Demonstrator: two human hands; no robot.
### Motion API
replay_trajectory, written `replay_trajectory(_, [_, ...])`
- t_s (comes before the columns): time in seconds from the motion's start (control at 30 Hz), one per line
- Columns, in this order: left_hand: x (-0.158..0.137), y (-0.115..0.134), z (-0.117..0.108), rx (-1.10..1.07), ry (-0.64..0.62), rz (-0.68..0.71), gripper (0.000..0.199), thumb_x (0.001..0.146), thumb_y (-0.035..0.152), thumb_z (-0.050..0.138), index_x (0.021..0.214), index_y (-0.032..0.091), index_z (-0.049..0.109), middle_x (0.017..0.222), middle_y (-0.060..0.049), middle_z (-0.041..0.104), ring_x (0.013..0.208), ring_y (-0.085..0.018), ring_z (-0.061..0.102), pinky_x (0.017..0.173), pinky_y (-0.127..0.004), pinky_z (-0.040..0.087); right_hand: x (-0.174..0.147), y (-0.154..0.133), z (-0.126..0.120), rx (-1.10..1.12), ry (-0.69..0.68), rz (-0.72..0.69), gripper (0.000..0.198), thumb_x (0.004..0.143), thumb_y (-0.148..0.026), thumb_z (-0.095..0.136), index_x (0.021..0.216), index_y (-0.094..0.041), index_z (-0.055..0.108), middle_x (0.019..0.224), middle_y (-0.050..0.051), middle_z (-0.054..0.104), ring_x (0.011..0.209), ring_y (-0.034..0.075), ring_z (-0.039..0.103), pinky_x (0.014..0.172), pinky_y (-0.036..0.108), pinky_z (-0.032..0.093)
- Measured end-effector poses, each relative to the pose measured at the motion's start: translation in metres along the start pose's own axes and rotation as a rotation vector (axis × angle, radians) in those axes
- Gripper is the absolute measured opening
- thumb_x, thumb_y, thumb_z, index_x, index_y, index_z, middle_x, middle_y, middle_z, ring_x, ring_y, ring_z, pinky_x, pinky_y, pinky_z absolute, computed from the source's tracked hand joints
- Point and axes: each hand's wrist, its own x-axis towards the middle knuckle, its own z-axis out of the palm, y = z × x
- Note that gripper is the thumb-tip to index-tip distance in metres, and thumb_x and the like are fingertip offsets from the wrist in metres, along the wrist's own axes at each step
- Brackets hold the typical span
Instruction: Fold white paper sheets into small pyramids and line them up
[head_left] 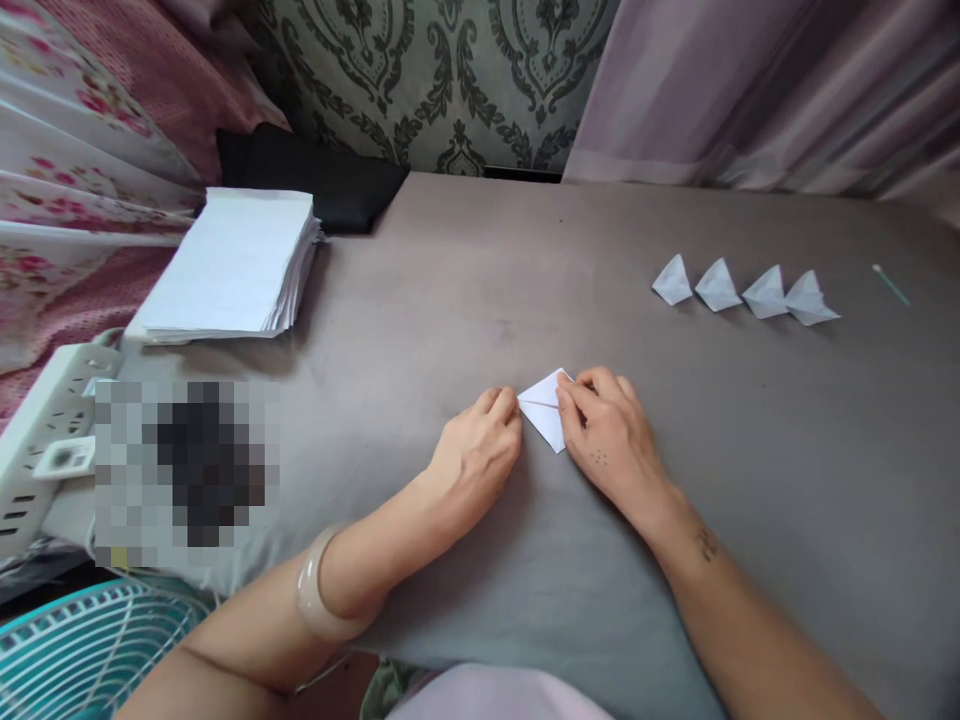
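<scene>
White paper (538, 404), folded into a small diamond at the centre of the frame, pinched at its left corner by the fingertips of the left hand (478, 446) and gripped at its right side between thumb and forefinger of the right hand (612, 428). Probably best to keep both folded edges even along the centre line, hold the left point steady and press along each crease. Beyond, on the grey cloth (480, 290), four folded paper pieces (766, 294) in a row at upper right, a stack of sheets (232, 260) at upper left.
</scene>
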Motion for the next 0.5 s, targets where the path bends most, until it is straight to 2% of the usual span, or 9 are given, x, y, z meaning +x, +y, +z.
replay_trajectory(0.13, [0.002,-0.015,-0.001,-0.208,0.084,-0.056,0.027,0.084,0.005,0.04,0.089,0.015,0.065,0.114,-0.01,0.063,0.102,-0.021,0.059,0.08,-0.031,0.053,0.001,0.007,0.003,0.118,-0.004,0.023,0.032,0.095,-0.031,0.046,0.107,-0.016,0.072,0.091,0.008,0.061,0.081,0.02,0.051,0.076,0.034,0.045])
replay_trajectory(0.23, [0.009,-0.027,0.002,-0.463,0.234,-0.187,0.03,0.079,0.001,0.039,0.077,0.016,0.065,0.107,-0.007,0.066,0.096,-0.018,0.061,0.085,-0.03,0.05,0.001,0.006,0.006,0.104,0.009,0.031,0.03,0.094,-0.03,0.048,0.106,-0.017,0.072,0.091,0.009,0.06,0.083,0.021,0.052,0.075,0.034,0.046])
replay_trajectory(0.3, [0.015,-0.03,0.005,-0.584,0.301,-0.265,0.032,0.078,0.001,0.039,0.081,0.016,0.067,0.099,-0.006,0.066,0.091,-0.017,0.061,0.085,-0.03,0.049,0.001,0.005,0.008,0.079,0.02,0.027,0.029,0.093,-0.028,0.048,0.105,-0.017,0.072,0.091,0.01,0.06,0.083,0.022,0.052,0.076,0.035,0.046])
replay_trajectory(0.43, [0.029,-0.022,0.012,-0.633,0.328,-0.311,0.023,0.081,0.013,0.05,0.086,0.016,0.072,0.094,-0.009,0.062,0.09,-0.02,0.057,0.087,-0.036,0.048,0.001,0.004,0.012,0.076,0.029,0.044,0.029,0.092,-0.027,0.048,0.105,-0.018,0.072,0.092,0.01,0.06,0.086,0.023,0.053,0.078,0.036,0.046])
replay_trajectory(0.5, [0.035,-0.016,0.014,-0.62,0.319,-0.339,0.016,0.081,0.025,0.059,0.082,0.015,0.072,0.092,-0.01,0.059,0.09,-0.022,0.056,0.089,-0.04,0.046,0.001,0.004,0.012,0.115,0.028,0.06,0.028,0.092,-0.027,0.048,0.105,-0.018,0.071,0.094,0.01,0.06,0.089,0.023,0.054,0.079,0.036,0.047])
